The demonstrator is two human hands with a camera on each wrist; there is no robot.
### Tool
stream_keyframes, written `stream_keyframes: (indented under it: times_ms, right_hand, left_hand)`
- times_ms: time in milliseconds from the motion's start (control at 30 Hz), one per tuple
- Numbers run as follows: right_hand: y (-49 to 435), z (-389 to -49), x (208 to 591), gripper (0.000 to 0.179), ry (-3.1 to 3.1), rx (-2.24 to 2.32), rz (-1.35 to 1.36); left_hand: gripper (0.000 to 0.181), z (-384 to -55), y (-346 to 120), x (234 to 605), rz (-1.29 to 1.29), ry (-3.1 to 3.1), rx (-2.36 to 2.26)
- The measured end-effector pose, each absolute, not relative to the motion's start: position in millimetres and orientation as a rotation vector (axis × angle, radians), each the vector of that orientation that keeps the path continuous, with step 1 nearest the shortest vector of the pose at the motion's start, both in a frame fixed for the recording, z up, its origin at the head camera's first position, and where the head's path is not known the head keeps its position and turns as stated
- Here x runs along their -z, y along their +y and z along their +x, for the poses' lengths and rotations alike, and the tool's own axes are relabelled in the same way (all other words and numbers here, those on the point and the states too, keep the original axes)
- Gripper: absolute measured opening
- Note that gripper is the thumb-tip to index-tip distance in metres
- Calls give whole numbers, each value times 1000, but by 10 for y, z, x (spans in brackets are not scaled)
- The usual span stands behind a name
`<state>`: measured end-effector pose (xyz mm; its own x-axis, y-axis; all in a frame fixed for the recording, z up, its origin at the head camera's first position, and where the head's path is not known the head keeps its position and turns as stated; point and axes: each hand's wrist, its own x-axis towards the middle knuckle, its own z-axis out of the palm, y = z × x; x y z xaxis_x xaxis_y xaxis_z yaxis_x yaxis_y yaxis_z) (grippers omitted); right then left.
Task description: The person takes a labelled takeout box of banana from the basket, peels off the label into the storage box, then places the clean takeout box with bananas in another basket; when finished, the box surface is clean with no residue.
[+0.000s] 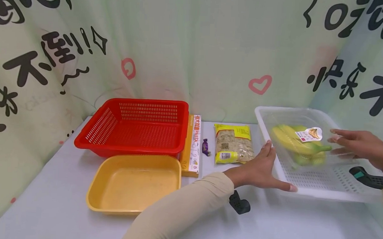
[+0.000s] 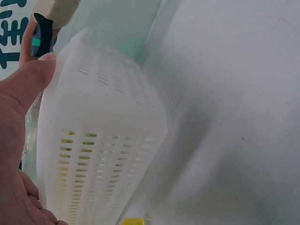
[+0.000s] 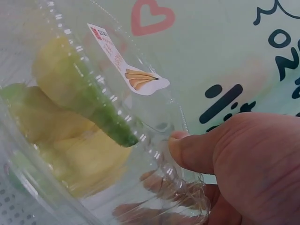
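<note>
A clear plastic clamshell box of bananas (image 1: 300,141) with a white label sits inside the white basket (image 1: 309,191), tilted in the right wrist view. My right hand (image 1: 361,148) pinches the box's right edge. In the right wrist view its thumb (image 3: 187,150) lies on the near side, and its fingers show through the plastic. My left hand (image 1: 259,167) holds the basket's near left corner, fingertips at the left rim and thumb along the front rim. The left wrist view shows the thumb (image 2: 40,72) at the rim and the slotted wall below.
A red basket (image 1: 130,150) stands at the back left, with a yellow tray (image 1: 132,213) in front. Beside them lie a pasta box (image 1: 195,144), a purple-wrapped candy (image 1: 205,147) and a yellow-and-clear bag (image 1: 235,144). A curtain (image 1: 194,45) hangs behind the table.
</note>
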<state>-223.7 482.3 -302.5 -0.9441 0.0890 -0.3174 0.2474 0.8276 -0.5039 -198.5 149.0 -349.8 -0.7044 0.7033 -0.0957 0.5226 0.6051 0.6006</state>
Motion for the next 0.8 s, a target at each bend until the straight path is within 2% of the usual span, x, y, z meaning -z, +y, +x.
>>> stream_keyframes:
  times_ms: [233, 433, 600, 800]
  right_hand:
    - [4752, -2165, 2905, 75, 2713, 863, 215]
    - [4705, -2098, 2812, 69, 2754, 862, 166]
    - [4705, -2076, 2691, 76, 2792, 835, 138]
    - [4591, -2049, 2594, 80, 2797, 879, 90]
  left_hand:
    - [117, -1977, 1438, 3565, 975, 2498, -889]
    - [106, -2015, 1342, 3626, 991, 2403, -1116]
    - [99, -2099, 1197, 3642, 987, 2344, -1287]
    - [102, -2216, 1013, 3579, 930, 2320, -1536]
